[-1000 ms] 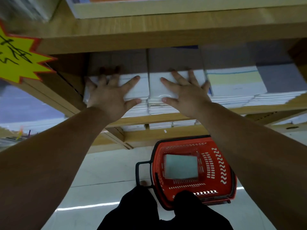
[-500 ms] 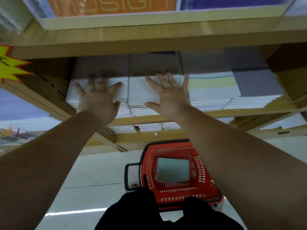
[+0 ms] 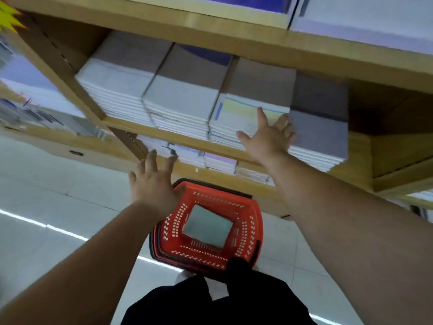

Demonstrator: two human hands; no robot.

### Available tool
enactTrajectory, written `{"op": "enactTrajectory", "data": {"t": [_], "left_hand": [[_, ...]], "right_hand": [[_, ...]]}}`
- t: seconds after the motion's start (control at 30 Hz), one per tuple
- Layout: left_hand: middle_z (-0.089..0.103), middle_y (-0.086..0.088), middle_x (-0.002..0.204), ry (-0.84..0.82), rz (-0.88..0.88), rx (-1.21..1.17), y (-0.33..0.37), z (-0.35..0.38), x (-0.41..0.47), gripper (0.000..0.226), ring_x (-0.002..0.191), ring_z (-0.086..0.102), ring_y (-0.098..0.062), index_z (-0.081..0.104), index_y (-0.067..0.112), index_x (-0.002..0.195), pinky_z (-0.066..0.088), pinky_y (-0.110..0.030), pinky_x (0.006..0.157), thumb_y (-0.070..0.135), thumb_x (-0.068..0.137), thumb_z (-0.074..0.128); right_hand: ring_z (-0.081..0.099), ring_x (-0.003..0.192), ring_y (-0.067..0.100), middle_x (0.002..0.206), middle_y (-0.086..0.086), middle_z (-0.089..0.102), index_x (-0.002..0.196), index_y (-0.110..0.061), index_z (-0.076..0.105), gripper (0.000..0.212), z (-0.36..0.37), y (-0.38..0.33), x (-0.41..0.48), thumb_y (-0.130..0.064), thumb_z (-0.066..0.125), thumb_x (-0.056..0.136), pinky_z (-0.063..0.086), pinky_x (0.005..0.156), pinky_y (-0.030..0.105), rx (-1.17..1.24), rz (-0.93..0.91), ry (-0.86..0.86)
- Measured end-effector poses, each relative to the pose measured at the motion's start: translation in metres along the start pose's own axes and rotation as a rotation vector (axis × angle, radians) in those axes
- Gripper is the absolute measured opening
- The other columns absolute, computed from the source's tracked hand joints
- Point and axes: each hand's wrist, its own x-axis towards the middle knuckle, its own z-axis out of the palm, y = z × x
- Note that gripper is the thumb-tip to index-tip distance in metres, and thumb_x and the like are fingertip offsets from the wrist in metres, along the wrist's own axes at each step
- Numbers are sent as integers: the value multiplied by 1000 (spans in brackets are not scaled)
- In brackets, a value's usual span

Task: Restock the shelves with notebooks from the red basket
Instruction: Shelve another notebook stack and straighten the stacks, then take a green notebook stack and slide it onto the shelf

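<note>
The red basket (image 3: 254, 221) stands on the floor below me, with a pale grey-green notebook (image 3: 207, 226) lying flat inside. Several stacks of notebooks (image 3: 182, 99) fill the wooden shelf (image 3: 164, 133) at chest height. My right hand (image 3: 269, 139) is spread open at the front edge of the yellow-and-blue stack (image 3: 243, 113), beside a grey stack (image 3: 321, 134). My left hand (image 3: 153, 184) hovers open in the air below the shelf, above the basket's left rim, holding nothing.
An upper shelf (image 3: 234, 36) overhangs the stacks. A lower shelf holds more notebooks (image 3: 220, 161). A yellow starburst sign (image 3: 8, 17) sticks out at the top left. A wooden upright (image 3: 70, 73) bounds the bay on the left. White tiled floor (image 3: 58, 207) lies left of the basket.
Both hands have come off the two left stacks. My left hand dropped down below the shelf; my right hand slid right to the yellow-and-blue stack. The view swung left and tilted.
</note>
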Motion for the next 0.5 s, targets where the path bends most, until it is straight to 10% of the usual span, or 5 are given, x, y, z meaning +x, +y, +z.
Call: {"op": "enactTrajectory", "data": {"t": [0.27,0.5], "left_hand": [[4,-11,169,-4,77,-92,34,-2,15,82,151,16,-41,18,37,157,20,-56,122,56,90,61],[6,-13,168,-57,32,-131,45,19,6,81,151,16,-41,18,36,158,22,-56,119,54,91,59]], "right_hand": [[-6,151,51,169,10,-15,161,-39,11,74,4,2,17,-53,51,100,5,125,54,-71,-63,-55],[-18,151,49,170,3,-13,160,-42,7,93,0,10,17,-78,50,85,-5,119,65,-176,-173,-64]]}}
